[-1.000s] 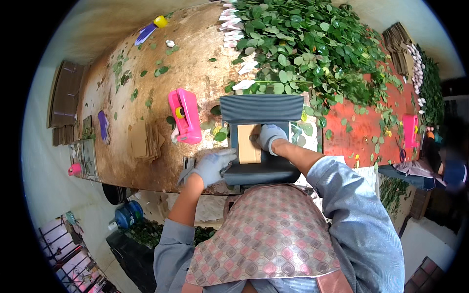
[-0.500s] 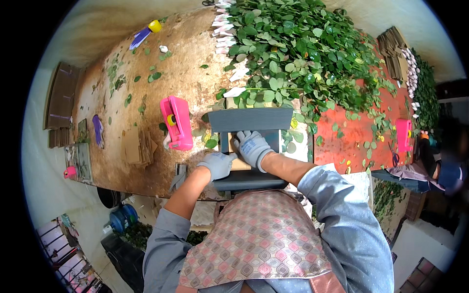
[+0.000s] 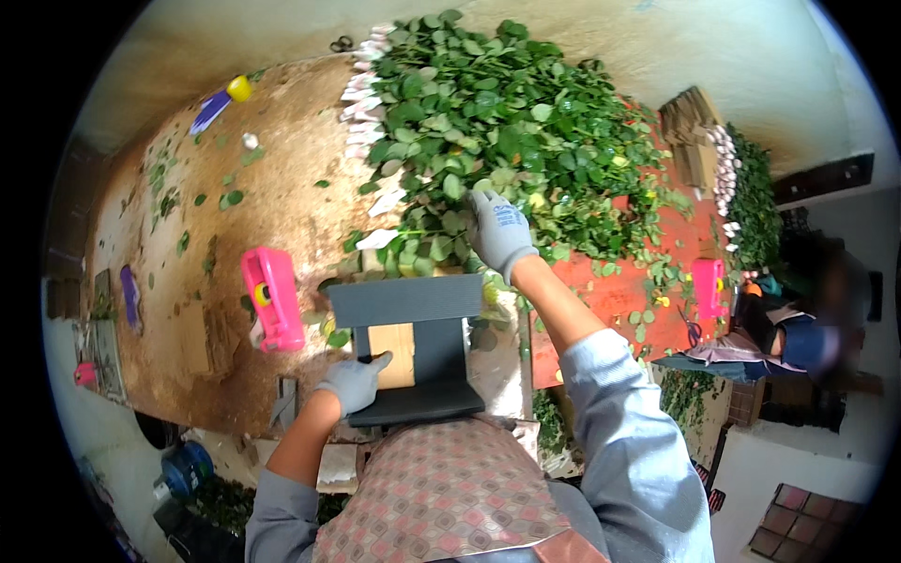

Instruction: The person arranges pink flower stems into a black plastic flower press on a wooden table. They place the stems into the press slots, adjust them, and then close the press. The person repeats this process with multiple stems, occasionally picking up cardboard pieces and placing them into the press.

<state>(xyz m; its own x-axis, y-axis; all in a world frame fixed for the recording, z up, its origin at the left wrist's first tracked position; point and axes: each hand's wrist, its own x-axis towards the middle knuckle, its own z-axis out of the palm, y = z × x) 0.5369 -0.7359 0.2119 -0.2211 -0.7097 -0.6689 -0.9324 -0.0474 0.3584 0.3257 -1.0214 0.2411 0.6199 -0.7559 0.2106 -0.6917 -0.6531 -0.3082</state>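
A dark grey stand (image 3: 405,300) with a raised back bar and a front ledge sits before me at the table edge. A piece of brown cardboard (image 3: 392,352) lies in it. My left hand (image 3: 349,386), in a grey glove, is closed at the cardboard's left edge, one digit stretched over it. Beyond the stand, my gloved right hand (image 3: 500,230) reaches into a pile of leafy green stems (image 3: 507,122); its fingers are bent together, the tips hidden among leaves. Just left of it lies a white-wrapped flower head (image 3: 377,239) on a stem.
Left of the stand stands a pink tape dispenser (image 3: 272,300), with a cardboard stack (image 3: 206,340) farther left. A purple glove (image 3: 129,298) and loose leaves lie on the wooden table. On the red tabletop at right are another pink dispenser (image 3: 707,289) and scissors (image 3: 692,330); a person (image 3: 798,328) is beyond.
My right hand has left the cardboard and moved forward into the leafy pile. My left hand stays at the cardboard's left side. The whole view has shifted, with the table lower and farther left.
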